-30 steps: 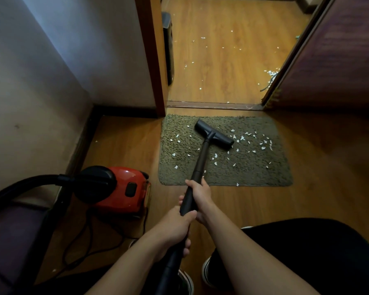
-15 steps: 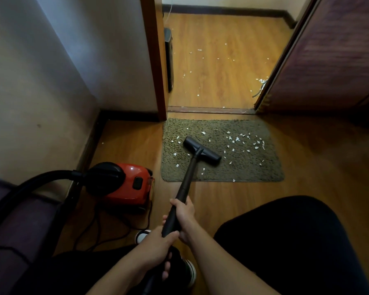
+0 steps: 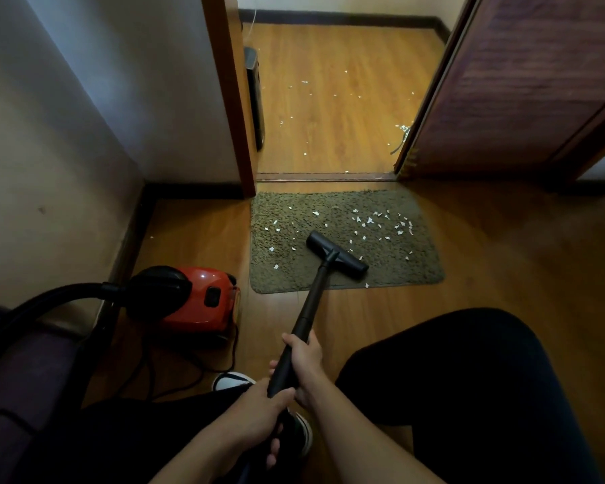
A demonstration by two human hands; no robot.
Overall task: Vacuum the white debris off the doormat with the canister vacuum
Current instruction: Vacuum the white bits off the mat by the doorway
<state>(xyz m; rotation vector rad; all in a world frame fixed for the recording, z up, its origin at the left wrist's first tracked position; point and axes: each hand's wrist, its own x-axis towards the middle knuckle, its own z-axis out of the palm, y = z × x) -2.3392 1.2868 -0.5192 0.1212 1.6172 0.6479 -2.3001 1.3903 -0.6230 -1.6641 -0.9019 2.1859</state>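
A green shaggy doormat (image 3: 416, 267) lies on the wood floor before a doorway. White debris (image 3: 374, 220) is scattered over its far and left parts. The black floor nozzle (image 3: 336, 255) rests on the mat's near middle, angled. Its black wand (image 3: 311, 305) runs back to me. My right hand (image 3: 306, 361) grips the wand higher up, and my left hand (image 3: 259, 413) grips it lower, close to my body. The red canister vacuum (image 3: 196, 295) sits on the floor left of the mat, its black hose (image 3: 42, 305) arching off to the left.
More white scraps (image 3: 304, 99) lie on the floor beyond the threshold. A dark open door (image 3: 524, 85) stands at right, a door frame (image 3: 231, 99) and wall at left. The power cord (image 3: 189, 372) loops near my shoe (image 3: 231, 380). My dark-clad knee (image 3: 451, 379) fills the lower right.
The nozzle has been pulled back toward me across the mat, from its far middle to its near edge. The view has drawn back, showing more of the room beyond.
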